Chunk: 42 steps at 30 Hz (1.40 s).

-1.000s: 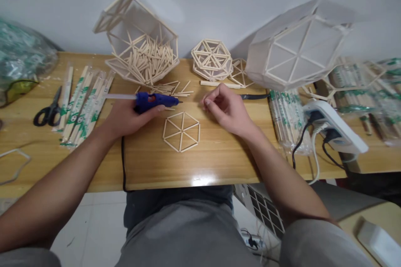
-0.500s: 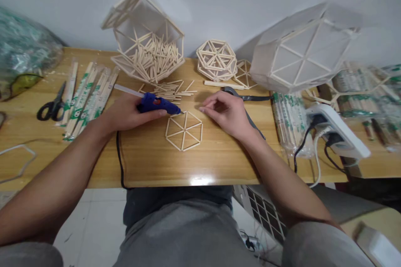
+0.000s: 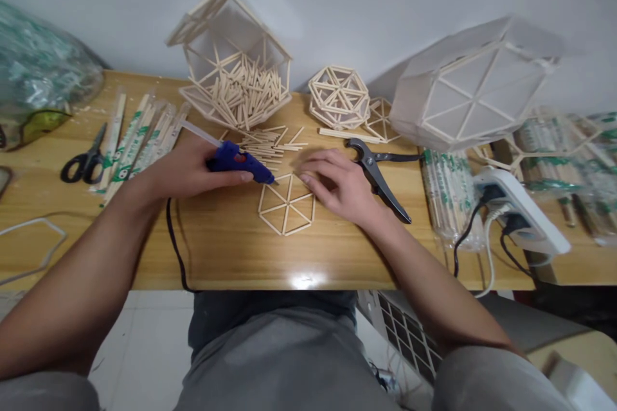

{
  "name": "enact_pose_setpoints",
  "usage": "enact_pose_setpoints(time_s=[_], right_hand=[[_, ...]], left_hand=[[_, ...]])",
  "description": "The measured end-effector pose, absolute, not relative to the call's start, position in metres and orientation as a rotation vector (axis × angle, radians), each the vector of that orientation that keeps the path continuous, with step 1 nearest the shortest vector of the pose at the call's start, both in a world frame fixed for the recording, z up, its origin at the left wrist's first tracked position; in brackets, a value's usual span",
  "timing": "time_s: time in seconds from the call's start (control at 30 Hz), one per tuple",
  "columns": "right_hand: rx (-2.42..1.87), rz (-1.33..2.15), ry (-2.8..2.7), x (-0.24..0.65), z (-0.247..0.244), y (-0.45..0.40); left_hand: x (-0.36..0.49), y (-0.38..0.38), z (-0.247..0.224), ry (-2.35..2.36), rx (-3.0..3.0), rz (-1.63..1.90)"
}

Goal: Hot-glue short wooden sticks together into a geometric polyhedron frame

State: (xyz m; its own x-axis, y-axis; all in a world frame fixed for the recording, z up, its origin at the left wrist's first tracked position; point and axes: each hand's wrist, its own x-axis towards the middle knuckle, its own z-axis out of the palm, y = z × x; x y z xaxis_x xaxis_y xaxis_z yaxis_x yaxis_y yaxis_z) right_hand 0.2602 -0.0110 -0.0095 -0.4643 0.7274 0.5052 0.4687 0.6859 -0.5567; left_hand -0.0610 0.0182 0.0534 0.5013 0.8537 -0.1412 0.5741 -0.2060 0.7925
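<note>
A blue glue gun [image 3: 241, 164] with a clear glue stick in its back is gripped in my left hand [image 3: 190, 170]. Its tip hangs by the upper left edge of a flat hexagon of short wooden sticks [image 3: 288, 203], which lies on the table with spokes meeting at its centre. My right hand [image 3: 340, 183] is at the hexagon's upper right side, fingers bent and somewhat apart, with nothing visible in them. Behind the hexagon lies a loose pile of short sticks [image 3: 270, 146], close to the fingers of my right hand.
Behind stand a stick-filled frame [image 3: 245, 90], a small lattice ball [image 3: 339, 96] and a large paper-covered frame [image 3: 475, 93]. Black pliers [image 3: 378, 176] lie right, near packed sticks [image 3: 448, 196] and a power strip [image 3: 525, 209]. Scissors [image 3: 87, 160] and wrapped sticks [image 3: 139, 141] lie left.
My right hand has moved left and down toward the hexagon, and its fingers have spread from a near pinch. The glue gun's tip has shifted slightly left and lower. More of the pliers shows.
</note>
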Motion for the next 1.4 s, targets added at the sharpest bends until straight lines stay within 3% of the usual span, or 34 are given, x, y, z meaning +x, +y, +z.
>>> enact_pose_setpoints(time_s=[0.2,0.87,1.4], right_hand=[[-0.810,0.391,-2.347,0.256,-0.014,-0.016],[-0.766,0.473,-2.411,0.250,-0.015,-0.019],[-0.785,0.505,-2.404,0.252,-0.010,-0.020]], left_hand=[[-0.056,0.022,0.040,1.345,1.678,0.663],[-0.039,0.024,0.017,1.372,1.588,0.877],[-0.042,0.023,0.020,1.418,1.646,0.805]])
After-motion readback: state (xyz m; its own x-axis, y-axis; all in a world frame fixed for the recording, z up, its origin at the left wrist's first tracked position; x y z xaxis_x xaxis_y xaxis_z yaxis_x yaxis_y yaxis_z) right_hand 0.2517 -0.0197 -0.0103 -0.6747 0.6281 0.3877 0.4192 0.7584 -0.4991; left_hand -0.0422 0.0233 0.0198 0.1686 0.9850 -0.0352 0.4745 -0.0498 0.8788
